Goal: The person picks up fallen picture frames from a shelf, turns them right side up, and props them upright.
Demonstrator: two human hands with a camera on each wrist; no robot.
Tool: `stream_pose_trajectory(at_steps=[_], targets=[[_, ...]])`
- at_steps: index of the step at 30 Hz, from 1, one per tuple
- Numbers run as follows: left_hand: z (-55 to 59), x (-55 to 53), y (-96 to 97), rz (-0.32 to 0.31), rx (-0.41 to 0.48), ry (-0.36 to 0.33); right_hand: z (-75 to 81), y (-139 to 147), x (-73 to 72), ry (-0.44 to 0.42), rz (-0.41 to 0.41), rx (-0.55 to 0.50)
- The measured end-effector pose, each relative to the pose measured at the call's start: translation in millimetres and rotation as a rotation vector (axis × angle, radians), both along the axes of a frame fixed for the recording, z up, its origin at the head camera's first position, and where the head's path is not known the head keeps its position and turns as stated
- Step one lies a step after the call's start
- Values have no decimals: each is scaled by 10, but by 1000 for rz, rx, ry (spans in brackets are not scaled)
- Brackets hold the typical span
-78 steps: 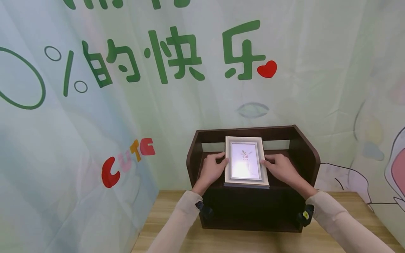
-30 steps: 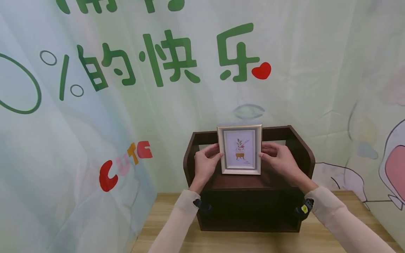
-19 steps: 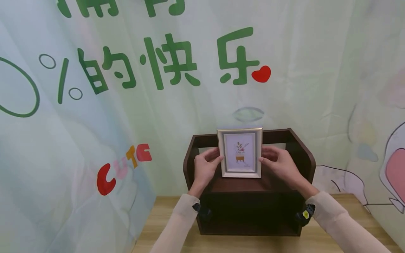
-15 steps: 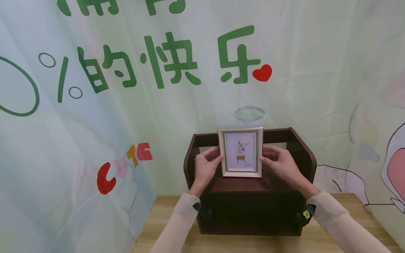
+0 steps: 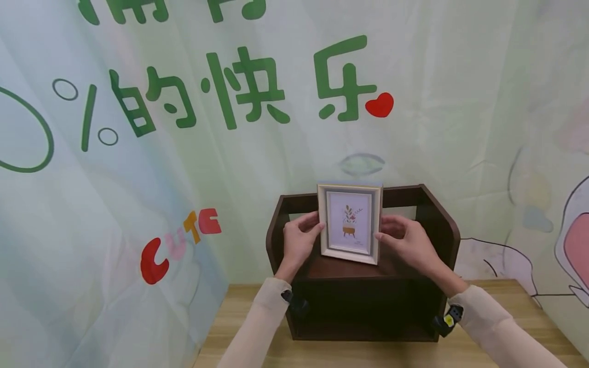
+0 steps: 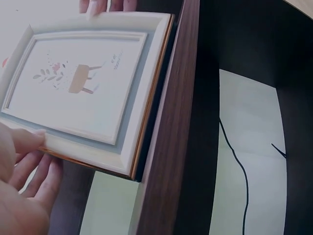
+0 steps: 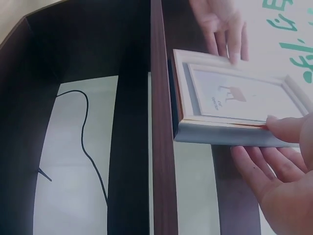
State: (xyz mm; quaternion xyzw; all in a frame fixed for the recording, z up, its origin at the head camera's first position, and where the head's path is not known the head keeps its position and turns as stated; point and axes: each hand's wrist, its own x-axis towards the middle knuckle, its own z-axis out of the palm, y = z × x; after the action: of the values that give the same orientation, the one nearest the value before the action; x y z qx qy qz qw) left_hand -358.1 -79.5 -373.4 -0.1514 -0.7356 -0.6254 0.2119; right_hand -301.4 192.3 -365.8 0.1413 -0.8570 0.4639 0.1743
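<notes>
A picture frame (image 5: 348, 223) with a pale gold border stands nearly upright on the upper shelf (image 5: 331, 268) of a dark brown desk rack. Its print shows a plant in an orange pot on legs. My left hand (image 5: 300, 241) pinches its left side, thumb on the front and fingers behind. On the opposite side my right hand (image 5: 411, 246) grips the border the same way. The right wrist view shows the picture frame (image 7: 234, 95) between both hands, its lower edge on or close to the shelf board. Fingers behind the frame are partly hidden in the head view.
The rack's lower compartment (image 5: 363, 309) is dark inside. Beneath the rack is a wood-grain table (image 5: 248, 306). A printed curtain (image 5: 257, 153) hangs behind and to the left. Through the rack's rear opening, a dark curved line (image 6: 239, 156) shows on the pale background.
The picture frame went from leaning far back to nearly upright. Since half a second ago it has turned slightly, its lower right corner coming forward; my right hand shifted with it.
</notes>
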Motion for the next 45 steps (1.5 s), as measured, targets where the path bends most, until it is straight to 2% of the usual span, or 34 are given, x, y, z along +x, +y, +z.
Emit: stream_pose_trajectory(at_steps=[5, 14, 24, 32, 45], targets=[[-14, -61, 32, 13, -41, 0, -33, -38, 94, 45, -23, 22], [-68, -157, 93, -17, -13, -3, -102, -129, 232, 100, -18, 29], [-13, -258, 102, -70, -42, -8, -76, -261, 229, 117, 99, 2], [-23, -314, 154, -80, -90, -7, -87, -398, 250, 109, 120, -26], [9, -402, 293, -156, -169, -25, -90, -595, 267, 77, 101, -109]])
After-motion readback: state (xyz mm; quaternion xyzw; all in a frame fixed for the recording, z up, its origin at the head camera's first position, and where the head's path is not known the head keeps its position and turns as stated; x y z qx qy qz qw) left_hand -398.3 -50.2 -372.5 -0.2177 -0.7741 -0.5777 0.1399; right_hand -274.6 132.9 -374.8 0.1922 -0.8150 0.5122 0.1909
